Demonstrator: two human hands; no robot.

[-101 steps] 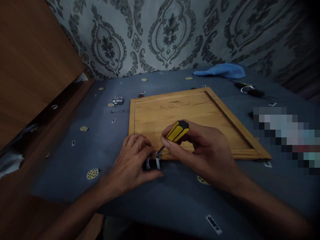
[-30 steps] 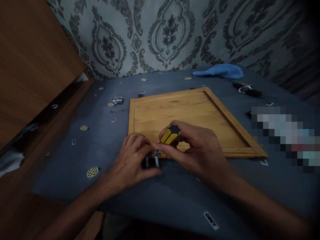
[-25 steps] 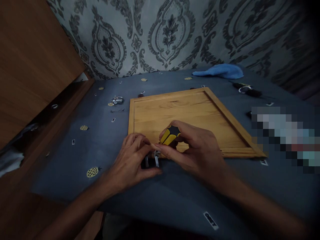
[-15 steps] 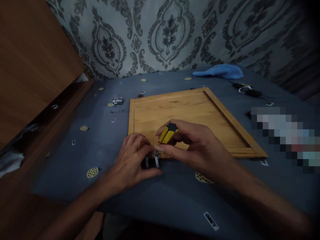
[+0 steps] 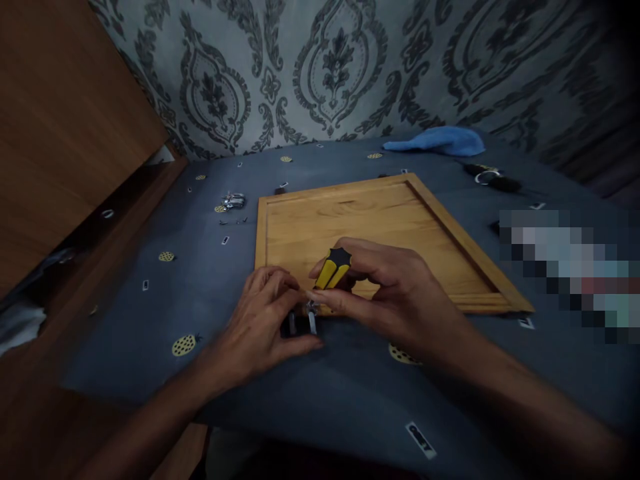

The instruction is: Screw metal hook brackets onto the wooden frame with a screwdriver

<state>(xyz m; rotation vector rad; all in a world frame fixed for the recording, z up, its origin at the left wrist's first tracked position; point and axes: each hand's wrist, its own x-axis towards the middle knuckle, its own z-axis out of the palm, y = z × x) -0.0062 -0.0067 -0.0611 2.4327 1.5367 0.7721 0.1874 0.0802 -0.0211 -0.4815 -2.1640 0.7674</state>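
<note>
One screwdriver (image 5: 331, 271), steeper now, right hand (image 5: 397, 287) gripping

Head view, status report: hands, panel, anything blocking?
Right hand gripping yellow-black screwdriver. Left hand around metal fitting at near edge of wooden panel. Hands block view of screwdriver tip.

A home is seemingly showing in this dim view: a damask-patterned backdrop (image 5: 336, 67) is rising behind the far edge of a pineapple-print cloth (image 5: 350, 400), wood-panelled furniture (image 5: 75, 87) is lining its left edge, a blue towel (image 5: 445, 141) is lying near its far right corner.
</note>
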